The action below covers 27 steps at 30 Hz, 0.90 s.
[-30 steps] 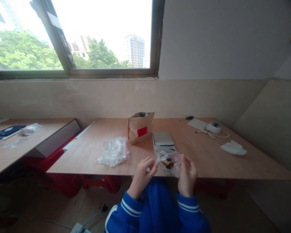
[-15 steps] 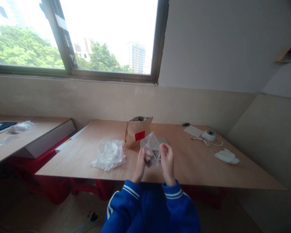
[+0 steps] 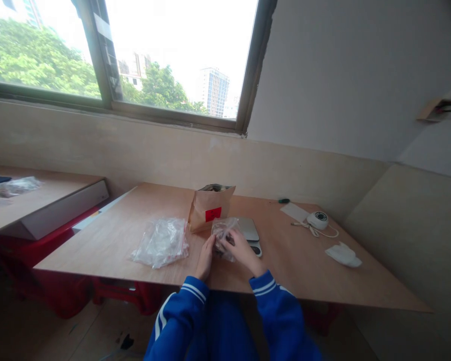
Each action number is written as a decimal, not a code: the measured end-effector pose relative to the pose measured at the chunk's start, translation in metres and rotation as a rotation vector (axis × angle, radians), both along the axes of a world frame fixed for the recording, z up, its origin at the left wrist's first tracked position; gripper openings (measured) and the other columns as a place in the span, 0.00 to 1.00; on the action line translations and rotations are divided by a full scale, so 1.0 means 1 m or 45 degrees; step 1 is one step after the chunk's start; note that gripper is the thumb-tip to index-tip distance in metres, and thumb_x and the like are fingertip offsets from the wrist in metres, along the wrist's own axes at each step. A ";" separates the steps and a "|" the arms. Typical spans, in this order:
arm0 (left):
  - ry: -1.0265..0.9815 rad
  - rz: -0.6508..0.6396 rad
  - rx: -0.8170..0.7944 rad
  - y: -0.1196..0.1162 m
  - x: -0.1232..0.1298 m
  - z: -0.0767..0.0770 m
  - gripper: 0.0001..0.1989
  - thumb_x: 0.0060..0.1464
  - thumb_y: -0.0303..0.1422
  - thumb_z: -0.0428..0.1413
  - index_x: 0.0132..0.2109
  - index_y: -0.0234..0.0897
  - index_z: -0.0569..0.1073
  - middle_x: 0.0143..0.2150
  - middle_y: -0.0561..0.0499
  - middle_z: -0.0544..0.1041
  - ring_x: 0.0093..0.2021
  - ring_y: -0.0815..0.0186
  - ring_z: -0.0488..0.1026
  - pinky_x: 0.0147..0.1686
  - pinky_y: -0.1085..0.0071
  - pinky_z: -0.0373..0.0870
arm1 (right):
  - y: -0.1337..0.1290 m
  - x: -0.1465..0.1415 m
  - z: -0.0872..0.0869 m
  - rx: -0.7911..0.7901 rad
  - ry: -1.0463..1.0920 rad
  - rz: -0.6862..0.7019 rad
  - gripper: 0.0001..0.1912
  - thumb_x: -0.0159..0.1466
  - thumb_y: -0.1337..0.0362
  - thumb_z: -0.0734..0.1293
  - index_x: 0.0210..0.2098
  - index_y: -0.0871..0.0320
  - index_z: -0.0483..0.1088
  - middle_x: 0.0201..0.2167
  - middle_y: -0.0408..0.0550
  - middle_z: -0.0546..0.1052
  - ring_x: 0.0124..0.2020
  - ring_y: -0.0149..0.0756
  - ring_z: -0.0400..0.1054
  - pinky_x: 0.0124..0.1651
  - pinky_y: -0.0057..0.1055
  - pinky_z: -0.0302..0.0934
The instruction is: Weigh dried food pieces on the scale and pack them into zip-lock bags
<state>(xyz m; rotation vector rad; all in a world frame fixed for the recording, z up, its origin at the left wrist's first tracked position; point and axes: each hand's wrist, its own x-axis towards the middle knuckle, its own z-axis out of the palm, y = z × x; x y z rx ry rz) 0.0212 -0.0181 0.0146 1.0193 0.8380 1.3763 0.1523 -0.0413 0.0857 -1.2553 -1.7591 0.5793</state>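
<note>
A clear plastic bag (image 3: 221,228) with brownish pieces inside is between my two hands, low over the table. My left hand (image 3: 206,254) grips its left side. The fingers of my right hand (image 3: 241,246) are bent over the bag's right side and press on it; the fingertips partly hide the contents. Just behind the bag stands an open brown paper bag (image 3: 205,200) with a red label. To the right, partly behind my right hand, lies a kitchen scale (image 3: 248,229) with a flat platform.
Left on the wooden table (image 3: 108,240) lies a pile of clear zip bags (image 3: 161,243). A white dome camera (image 3: 317,219) with its cable, a white paper (image 3: 295,212), a green-handled screwdriver (image 3: 284,201) and a crumpled white cloth or tissue (image 3: 343,254) lie to the right.
The plastic bag has come down and left. My right hand has moved from the bag's upper right edge onto its side, and more of the scale shows.
</note>
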 end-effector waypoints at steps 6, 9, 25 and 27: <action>-0.043 -0.008 -0.025 0.005 0.000 -0.005 0.21 0.47 0.44 0.57 0.42 0.31 0.77 0.45 0.42 0.78 0.51 0.55 0.71 0.54 0.59 0.62 | 0.001 0.000 -0.010 -0.048 0.086 0.059 0.21 0.55 0.64 0.69 0.49 0.54 0.70 0.49 0.51 0.73 0.52 0.44 0.66 0.56 0.43 0.56; -0.050 0.002 -0.006 0.006 0.001 -0.007 0.22 0.46 0.45 0.58 0.42 0.31 0.77 0.44 0.43 0.78 0.49 0.56 0.72 0.54 0.60 0.62 | -0.002 -0.001 -0.013 -0.086 0.157 0.097 0.20 0.54 0.63 0.69 0.47 0.55 0.70 0.45 0.50 0.75 0.46 0.43 0.69 0.51 0.41 0.61; -0.165 0.029 -0.084 0.008 0.002 -0.012 0.24 0.48 0.47 0.57 0.43 0.30 0.75 0.42 0.43 0.79 0.46 0.57 0.73 0.53 0.59 0.64 | -0.010 0.006 0.001 -0.072 0.512 -0.228 0.17 0.50 0.57 0.72 0.37 0.59 0.72 0.36 0.51 0.78 0.38 0.41 0.73 0.42 0.37 0.67; -0.195 0.010 -0.083 0.007 0.002 -0.011 0.23 0.49 0.46 0.56 0.44 0.30 0.75 0.43 0.42 0.79 0.47 0.57 0.73 0.54 0.59 0.63 | -0.009 0.006 0.002 -0.048 0.537 -0.247 0.17 0.51 0.57 0.72 0.36 0.60 0.72 0.36 0.51 0.78 0.38 0.41 0.73 0.43 0.37 0.67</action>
